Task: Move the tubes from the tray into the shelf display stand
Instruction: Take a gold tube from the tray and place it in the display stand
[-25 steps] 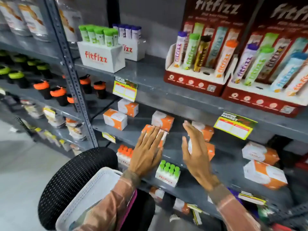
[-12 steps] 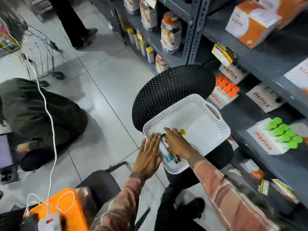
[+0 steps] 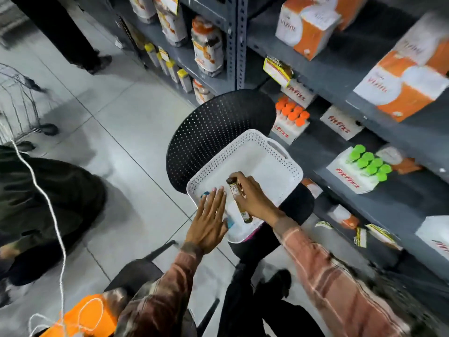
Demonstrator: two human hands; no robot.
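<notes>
My right hand [image 3: 255, 200] is closed round a brown tube [image 3: 239, 201], fingers wrapped over its mid section, cap end poking out past my fingertips, base end sticking back toward my wrist. Long axis runs roughly along my palm, fwd-and-back over the white tray [image 3: 286, 164]; tube looks lifted clear of the tray floor, tho I can't be sure it's not touching.

Left hand [image 3: 209, 220] is flat, fingers spread & straight, holding nothing. It lies over the tray's near-left rim, just left of the brown tube. Under and beside those fingers there's a blue-capped tube [image 3: 229, 222], mostly hidden, w/ another bit of blue [image 3: 205, 193] showing past my fingertips; can't tell if that's one tube or two.

So right hand has the next one to go. The display stand isn't in view now; the shelf [image 3: 379, 190] is off to the right of my right hand, beyond the tray's far rim. In the way over there: the green-cap pack [image 3: 364, 166] and orange-cap pack [image 3: 291, 120] on the shelf, so I'd prob need to lift up & over them. Tray sits on a black perforated chair [image 3: 213, 132].
</notes>
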